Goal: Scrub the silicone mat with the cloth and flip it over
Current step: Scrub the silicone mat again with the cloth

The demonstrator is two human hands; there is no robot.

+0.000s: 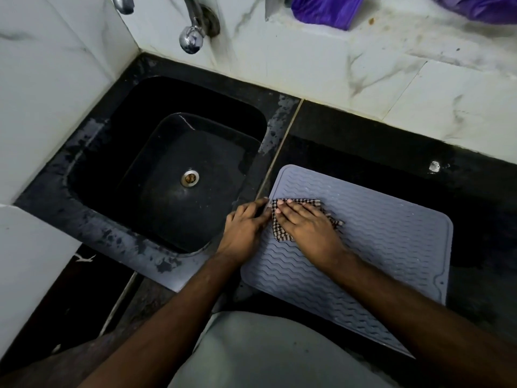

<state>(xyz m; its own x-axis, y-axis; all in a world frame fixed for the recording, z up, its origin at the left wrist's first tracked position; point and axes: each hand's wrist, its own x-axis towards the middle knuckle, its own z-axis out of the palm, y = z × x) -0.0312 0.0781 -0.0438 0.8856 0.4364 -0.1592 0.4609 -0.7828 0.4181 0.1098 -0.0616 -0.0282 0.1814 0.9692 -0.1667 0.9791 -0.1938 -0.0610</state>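
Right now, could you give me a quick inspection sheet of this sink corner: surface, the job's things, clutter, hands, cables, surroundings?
Surface: black counter with pale smears and a white speck.
Job's things: grey mat lies flat on the counter, wavy ribs up, its left edge near the sink; checked cloth lies on its left part.
Clutter: purple cloth on the back ledge.
Hands: right hand presses flat on the cloth; left hand rests at the mat's left edge, its grip unclear.
Cables: nothing seen.
Surroundings: black sink with a metal drain, a chrome tap above, marble-look wall tiles.
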